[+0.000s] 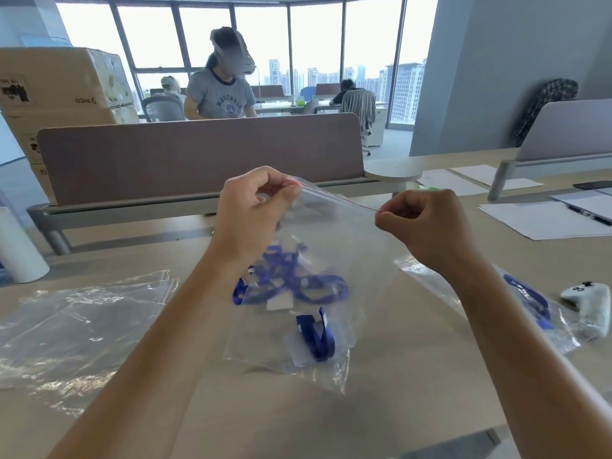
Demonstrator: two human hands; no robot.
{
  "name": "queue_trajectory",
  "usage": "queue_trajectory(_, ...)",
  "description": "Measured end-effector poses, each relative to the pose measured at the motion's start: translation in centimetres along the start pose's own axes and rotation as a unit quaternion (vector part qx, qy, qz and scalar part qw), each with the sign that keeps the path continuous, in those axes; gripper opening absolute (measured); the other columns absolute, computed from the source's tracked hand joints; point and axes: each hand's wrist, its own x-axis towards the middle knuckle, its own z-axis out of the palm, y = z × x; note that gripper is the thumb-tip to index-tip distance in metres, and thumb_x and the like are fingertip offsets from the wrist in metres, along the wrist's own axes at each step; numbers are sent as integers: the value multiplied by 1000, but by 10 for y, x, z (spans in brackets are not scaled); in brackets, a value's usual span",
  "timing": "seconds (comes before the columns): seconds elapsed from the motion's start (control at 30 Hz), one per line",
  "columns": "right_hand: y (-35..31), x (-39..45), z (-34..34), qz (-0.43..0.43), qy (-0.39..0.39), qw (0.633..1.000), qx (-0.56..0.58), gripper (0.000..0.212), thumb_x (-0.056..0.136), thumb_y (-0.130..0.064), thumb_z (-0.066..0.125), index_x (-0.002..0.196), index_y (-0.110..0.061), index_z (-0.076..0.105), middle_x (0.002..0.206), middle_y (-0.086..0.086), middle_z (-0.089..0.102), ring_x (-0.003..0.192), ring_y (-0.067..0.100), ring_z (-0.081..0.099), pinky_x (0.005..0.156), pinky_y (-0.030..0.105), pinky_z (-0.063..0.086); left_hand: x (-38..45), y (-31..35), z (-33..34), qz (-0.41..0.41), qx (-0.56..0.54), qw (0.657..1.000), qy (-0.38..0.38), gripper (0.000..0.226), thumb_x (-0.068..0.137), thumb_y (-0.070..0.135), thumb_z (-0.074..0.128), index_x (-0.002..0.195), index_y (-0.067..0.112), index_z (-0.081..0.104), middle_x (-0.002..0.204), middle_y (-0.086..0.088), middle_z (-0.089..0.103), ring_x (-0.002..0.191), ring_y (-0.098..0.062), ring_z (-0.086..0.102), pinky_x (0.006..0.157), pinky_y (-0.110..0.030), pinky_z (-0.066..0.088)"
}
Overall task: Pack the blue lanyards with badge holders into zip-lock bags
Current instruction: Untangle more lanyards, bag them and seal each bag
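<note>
Above the desk I hold a clear zip-lock bag (351, 260) by its red-lined top edge. My left hand (255, 210) pinches the left end of that edge and my right hand (420, 223) pinches the right end. At the bag's bottom lies a folded blue lanyard with a badge holder (314, 339). A heap of loose blue lanyards (291, 283) lies on the desk, seen through the bag. To the right rests a filled bag with a blue lanyard (530, 299).
A stack of empty zip-lock bags (76, 326) lies at the left. A white controller (592, 303) sits at the right edge, papers (543, 220) behind it. A white roll (20, 250) stands far left. A brown partition (198, 154) backs the wooden desk (298, 419); a person stands beyond.
</note>
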Motion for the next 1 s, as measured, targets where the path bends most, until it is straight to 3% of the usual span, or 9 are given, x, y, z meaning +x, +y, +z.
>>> queue_trajectory(0.17,16,-1,-17,23,37,999,12,7,78,-19,79,72,-22,77,53,-16,64,46,-2,49,50,10,37,3,1,8,-14,-28,999,19,6,93,21,73,89,18,75,82,-2,73,73,-8,64,58,-20,54)
queue_trajectory(0.27,25,-1,-25,22,44,999,12,11,81,-24,80,72,-29,76,59,-15,69,52,-2,53,59,19,42,3,1,13,-12,-34,999,20,5,92,22,74,88,19,76,82,-2,73,73,-7,63,60,-17,53)
queue_trajectory(0.43,35,0,-34,1,81,997,-9,19,80,-36,86,69,-29,72,62,-11,68,58,3,57,65,23,47,7,4,19,-10,-64,997,30,6,90,23,77,84,23,77,74,6,72,69,-7,60,71,-23,51)
queue_trajectory(0.6,36,0,-45,-4,65,998,-15,15,84,-31,83,74,-32,72,63,-19,68,58,-5,58,61,11,41,10,7,22,-13,-73,997,32,5,88,25,78,92,22,81,84,-13,75,75,-17,62,77,-40,56)
queue_trajectory(0.7,36,-5,-55,-13,57,998,-23,10,87,-25,81,82,-31,74,72,-16,71,60,-8,59,60,5,40,10,9,25,-17,-63,997,28,12,89,25,77,98,19,81,84,1,77,80,-9,67,89,-43,57)
queue_trajectory(0.77,37,-7,-61,-14,70,996,-44,11,86,-29,82,80,-31,74,70,-14,70,58,-8,59,56,3,38,9,12,29,-27,-68,997,16,13,90,27,76,99,19,81,83,7,76,83,-12,69,85,-47,59)
queue_trajectory(0.8,38,-8,-64,-12,80,995,-53,12,85,-31,83,78,-32,73,68,-14,70,57,-6,58,55,4,37,8,13,33,-31,-75,997,11,15,90,28,76,100,19,81,82,9,75,84,-13,70,82,-45,60)
queue_trajectory(0.9,38,-9,-71,2,99,993,-59,14,83,-36,84,77,-30,73,68,-11,70,56,-1,57,56,11,40,7,18,41,-2,-60,998,19,16,92,25,73,101,14,80,77,8,72,74,-2,63,77,-20,52)
queue_trajectory(1.0,38,-12,-82,0,107,993,-44,12,83,-32,85,80,-26,75,70,-7,72,55,-3,57,55,7,40,7,23,49,4,-62,998,24,15,92,26,73,101,15,80,76,-5,71,71,-7,58,73,-19,51)
